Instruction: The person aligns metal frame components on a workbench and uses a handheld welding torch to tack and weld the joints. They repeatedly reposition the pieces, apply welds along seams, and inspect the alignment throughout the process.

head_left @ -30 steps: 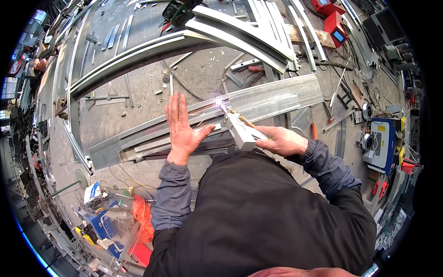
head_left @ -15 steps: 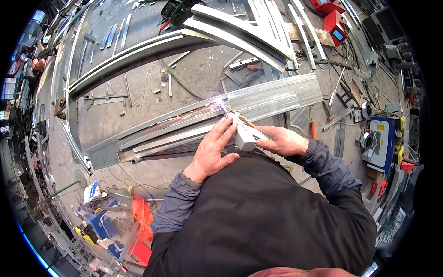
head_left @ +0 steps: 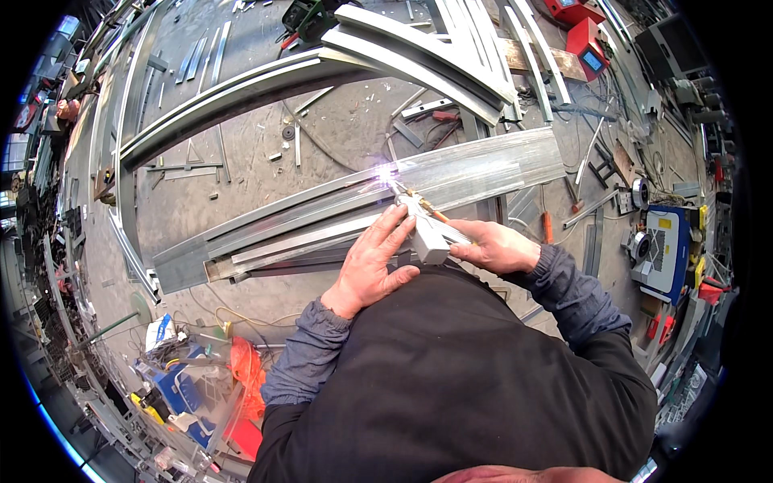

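Note:
My right hand (head_left: 497, 245) is closed around the rear of a welding torch (head_left: 431, 243) with a pale grey, boxy body and a brass-coloured part near its front. Its slim tip points away from me, ending in a bright violet-white glow (head_left: 386, 174) on a long grey metal channel (head_left: 483, 171). The glare hides the exact contact spot. My left hand (head_left: 366, 262) lies stretched out over the near side of the metalwork, thumb apart, with its fingertips against the torch's left side. What its palm rests on is hidden.
A bent metal frame (head_left: 241, 88) and stacked profiles (head_left: 419, 60) lie beyond the channel. Red machines (head_left: 586, 50) stand far right, and a blue-and-white machine (head_left: 667, 249) at right. Orange sheeting (head_left: 248, 374) lies at lower left. Cables and offcuts litter the floor.
The glow has grown brighter, and the orange sparks streaking left along the channel are gone. Both hands and the torch have hardly moved.

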